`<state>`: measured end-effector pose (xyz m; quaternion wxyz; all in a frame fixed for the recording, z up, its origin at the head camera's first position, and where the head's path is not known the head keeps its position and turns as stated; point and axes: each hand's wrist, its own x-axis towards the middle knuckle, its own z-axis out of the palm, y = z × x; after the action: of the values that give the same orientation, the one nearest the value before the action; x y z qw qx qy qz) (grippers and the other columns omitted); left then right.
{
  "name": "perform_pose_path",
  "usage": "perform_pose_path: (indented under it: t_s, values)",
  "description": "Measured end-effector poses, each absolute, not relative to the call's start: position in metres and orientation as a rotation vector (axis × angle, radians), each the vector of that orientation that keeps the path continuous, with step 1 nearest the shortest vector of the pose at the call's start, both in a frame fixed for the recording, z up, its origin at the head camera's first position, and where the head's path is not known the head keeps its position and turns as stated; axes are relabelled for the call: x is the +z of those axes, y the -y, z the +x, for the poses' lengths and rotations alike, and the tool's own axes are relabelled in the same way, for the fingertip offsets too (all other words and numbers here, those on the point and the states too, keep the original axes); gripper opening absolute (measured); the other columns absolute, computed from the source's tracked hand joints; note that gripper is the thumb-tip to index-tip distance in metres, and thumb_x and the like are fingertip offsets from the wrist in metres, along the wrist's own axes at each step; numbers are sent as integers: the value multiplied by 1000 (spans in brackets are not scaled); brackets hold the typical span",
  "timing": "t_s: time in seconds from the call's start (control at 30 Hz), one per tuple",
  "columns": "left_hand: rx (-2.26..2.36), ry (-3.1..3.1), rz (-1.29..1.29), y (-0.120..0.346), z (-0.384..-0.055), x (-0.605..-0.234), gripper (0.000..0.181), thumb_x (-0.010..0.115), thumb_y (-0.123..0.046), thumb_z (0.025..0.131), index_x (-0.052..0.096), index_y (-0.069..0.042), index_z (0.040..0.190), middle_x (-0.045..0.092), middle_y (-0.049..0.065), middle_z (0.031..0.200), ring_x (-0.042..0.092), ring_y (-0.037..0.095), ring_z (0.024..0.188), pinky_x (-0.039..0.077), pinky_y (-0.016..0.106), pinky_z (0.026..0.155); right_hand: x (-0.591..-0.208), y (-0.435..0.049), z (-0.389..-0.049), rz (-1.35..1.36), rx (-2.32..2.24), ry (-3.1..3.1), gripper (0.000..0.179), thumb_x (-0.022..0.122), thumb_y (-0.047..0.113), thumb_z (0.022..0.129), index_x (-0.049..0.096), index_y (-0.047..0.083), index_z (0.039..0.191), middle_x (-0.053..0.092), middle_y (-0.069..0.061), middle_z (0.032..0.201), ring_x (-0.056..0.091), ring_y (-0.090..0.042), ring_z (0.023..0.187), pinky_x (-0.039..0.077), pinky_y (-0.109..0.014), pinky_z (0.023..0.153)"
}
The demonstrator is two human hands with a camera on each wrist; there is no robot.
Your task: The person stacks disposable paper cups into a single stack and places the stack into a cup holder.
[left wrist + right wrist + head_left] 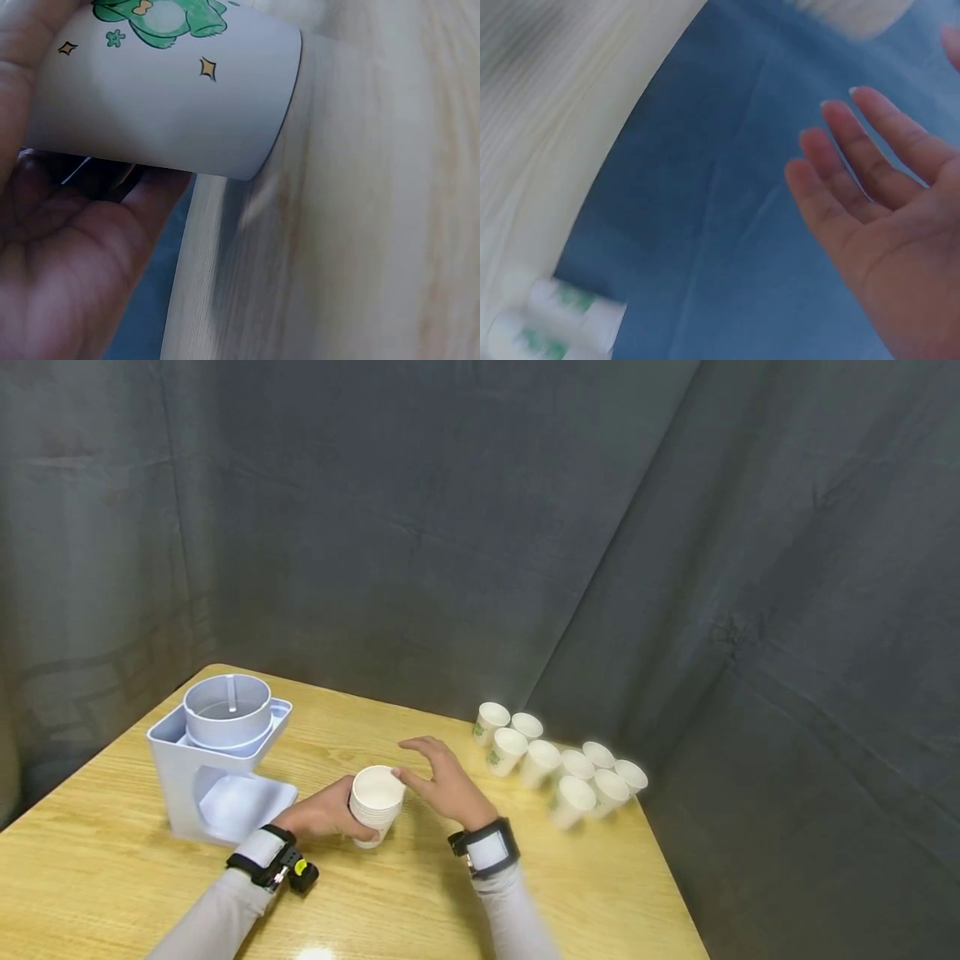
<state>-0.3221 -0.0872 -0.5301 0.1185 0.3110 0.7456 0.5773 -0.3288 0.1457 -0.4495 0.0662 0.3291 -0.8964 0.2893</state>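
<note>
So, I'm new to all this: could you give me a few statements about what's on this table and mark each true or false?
1. The left hand grips a stack of white cups. True.
2. The right hand has its own cup gripped in a fist. False: the right hand has open fingers and grips no cup.
3. A green figure is printed on the gripped stack. True.
4. The separate cups lie on their sides. False: the separate cups stand upright, open ends up.
5. In the head view, the white device is left of both hands. True.
</note>
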Motion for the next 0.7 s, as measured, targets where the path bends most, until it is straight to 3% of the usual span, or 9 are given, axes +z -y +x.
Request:
perform_pose_path:
  t_s: [0.3, 0.5, 0.7]
  values:
    - [1686, -2218, 892, 88, -321, -530, 71, 89, -9, 72, 54, 5, 132, 69, 12, 117, 63, 25, 108, 45, 44, 98, -474, -215, -365, 661, 883, 2748, 50, 64, 33, 99, 55, 6, 141, 53, -16, 145, 46, -35, 138, 37, -52, 115]
    - [1684, -2217, 906, 88, -321, -531, 71, 88, -9, 72, 54, 6, 132, 68, 12, 116, 62, 27, 108, 46, 43, 97, -481, -246, -381, 607, 838, 2699, 52, 70, 21, 95, 55, -4, 137, 53, -24, 139, 46, -43, 131, 40, -56, 111]
    - [1698, -2176, 909, 89, -323, -531, 71, 88, -7, 73, 53, 6, 133, 68, 13, 117, 62, 28, 109, 47, 45, 96, -485, -262, -400, 538, 717, 2655, 52, 73, 17, 90, 56, -6, 134, 50, -30, 140, 44, -47, 133, 38, -58, 112]
